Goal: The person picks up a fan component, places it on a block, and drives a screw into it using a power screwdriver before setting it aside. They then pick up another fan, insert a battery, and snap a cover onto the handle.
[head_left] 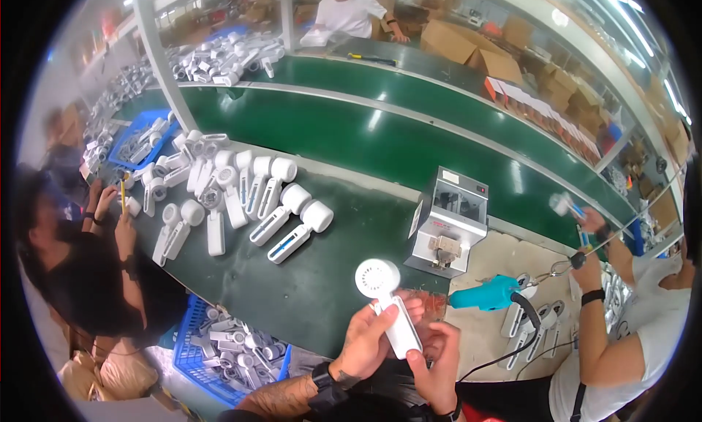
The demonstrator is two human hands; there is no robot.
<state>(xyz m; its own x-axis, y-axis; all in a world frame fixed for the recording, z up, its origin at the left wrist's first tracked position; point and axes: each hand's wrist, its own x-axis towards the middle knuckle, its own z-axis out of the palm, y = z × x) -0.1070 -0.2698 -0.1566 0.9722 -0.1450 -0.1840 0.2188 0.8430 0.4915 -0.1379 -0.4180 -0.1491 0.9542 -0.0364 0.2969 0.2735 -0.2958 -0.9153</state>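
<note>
A white handheld fan (401, 333) with a round vented head is tilted over the near edge of the table. My left hand (360, 337) is closed round its handle, thumb on the front. My right hand (441, 369) is closed at the handle's lower end, its thumb against the bottom corner and its fingers curled behind. Just right of the fan hangs a teal power screwdriver (484, 295) with a black cord, apart from both hands. Several similar white fans (292, 233) lie in a row on the dark green tabletop (322, 276), farther left.
Beyond the screwdriver stands a grey boxy machine (447, 221). A blue basket (191, 327) of white parts sits below the table's left edge, another blue basket (155, 145) farther back. Green conveyor belts (307, 118) run behind. Co-workers are at left, right and far side; the right one holds a fan.
</note>
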